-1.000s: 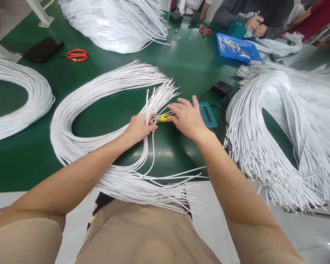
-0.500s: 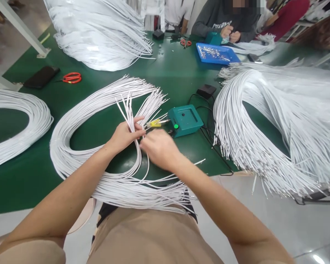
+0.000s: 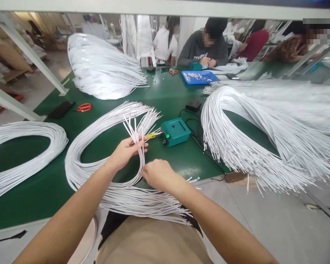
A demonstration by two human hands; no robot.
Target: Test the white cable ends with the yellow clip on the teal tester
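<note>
My left hand (image 3: 128,150) is wrapped round several white cables (image 3: 137,137), whose ends fan out above the fingers. Lower and to the right, my right hand (image 3: 156,174) is closed beside the bend of these cables; what its fingertips pinch, if anything, is too small to make out. A big loop of white cables (image 3: 77,150) lies on the green table (image 3: 99,141), and its lower strands run in front of my body. Beyond my hands stands a teal box (image 3: 176,132) with a green button and a yellow piece (image 3: 151,135) at its left side.
White cable bundles lie at the far left (image 3: 55,135), back left (image 3: 104,69) and right (image 3: 236,135). Red-handled scissors (image 3: 84,107) rest near a dark flat case (image 3: 62,109). A blue tray (image 3: 200,77) of small parts is farther back, before a person in grey (image 3: 192,51).
My right hand has moved down, away from my left hand, which still holds the cables. The head view has tilted up, showing more of the room.
</note>
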